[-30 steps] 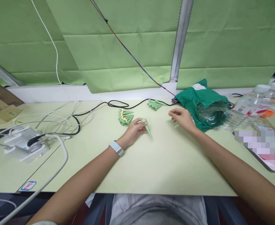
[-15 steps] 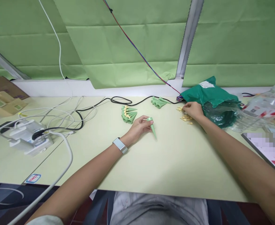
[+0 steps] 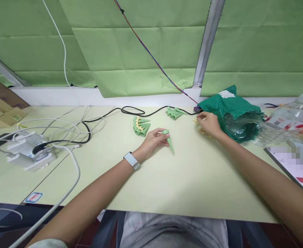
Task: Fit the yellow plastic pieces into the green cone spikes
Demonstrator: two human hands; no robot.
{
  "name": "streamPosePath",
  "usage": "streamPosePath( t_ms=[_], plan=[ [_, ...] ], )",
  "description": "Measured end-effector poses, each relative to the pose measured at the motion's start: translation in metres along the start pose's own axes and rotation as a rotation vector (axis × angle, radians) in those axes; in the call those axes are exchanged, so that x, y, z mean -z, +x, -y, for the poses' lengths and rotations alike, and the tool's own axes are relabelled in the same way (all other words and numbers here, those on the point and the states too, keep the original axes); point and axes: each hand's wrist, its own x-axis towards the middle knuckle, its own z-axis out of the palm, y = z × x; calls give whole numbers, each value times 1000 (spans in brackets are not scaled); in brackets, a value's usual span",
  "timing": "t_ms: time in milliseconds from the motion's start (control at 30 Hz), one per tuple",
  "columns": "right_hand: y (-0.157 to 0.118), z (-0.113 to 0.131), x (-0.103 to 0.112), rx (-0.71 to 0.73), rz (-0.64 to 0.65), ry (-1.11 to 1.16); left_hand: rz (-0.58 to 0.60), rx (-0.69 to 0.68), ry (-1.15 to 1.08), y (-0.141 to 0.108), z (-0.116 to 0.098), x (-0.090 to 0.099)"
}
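Note:
My left hand (image 3: 158,140) is closed around a green plastic watering spike (image 3: 170,144), its wide end up and its tip pointing down toward me. To the right, the pinched fingers of my right hand (image 3: 208,123) are at a scatter of small yellow plastic pieces (image 3: 203,132), partly covering them. Whether a piece is between those fingertips is hard to make out. Beyond my left hand lies a fanned group of green spikes with yellow pieces on them (image 3: 141,126). Farther back, another bunch of green spikes (image 3: 175,113) shows no yellow pieces.
A green plastic bag (image 3: 230,103) lies beside my right hand, with a large clear bottle (image 3: 291,117) farther right. A white power strip (image 3: 31,151) and tangled cables occupy the left. A black cable (image 3: 155,112) runs along the back of the table (image 3: 172,186).
My right hand has shifted slightly left and now covers more of the yellow pieces. My left hand keeps hold of the spike, almost in the same place.

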Motion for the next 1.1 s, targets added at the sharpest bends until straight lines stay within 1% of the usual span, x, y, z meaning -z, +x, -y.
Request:
streamPosePath(
  t_ms=[33,67,100,167,200,267,333,400,500,567,667,767,900,1100],
  plan=[
    [-9,12,0,68,38,60,2,-4,-4,0,1,0],
    [-19,25,0,120,108,120,2,-10,-7,0,2,0],
    [-30,38,-1,162,220,183,-1,-18,-9,1,2,0],
    [-52,61,-5,159,438,284,-18,-35,-14,1,4,0],
    [-62,70,-7,153,505,296,-28,-44,-18,1,4,0],
    [-77,82,-11,181,553,265,-44,-55,-30,1,5,0],
    [-83,87,-15,256,538,191,-49,-60,-37,1,6,0],
    [-81,85,-18,354,520,106,-44,-73,-42,1,7,-1],
    [-64,75,-20,473,480,-67,-77,-109,-32,0,9,-2],
    [-46,66,-22,502,438,-234,-120,-106,-8,0,9,-3],
    [-14,52,-25,450,405,-479,-135,-66,21,0,8,-4],
    [13,44,-32,371,392,-620,-112,-51,29,0,6,-3],
    [33,45,-45,300,389,-638,-109,-45,20,0,6,-3],
    [42,59,-71,224,399,-599,-90,-51,16,1,9,-3]
  ],
)
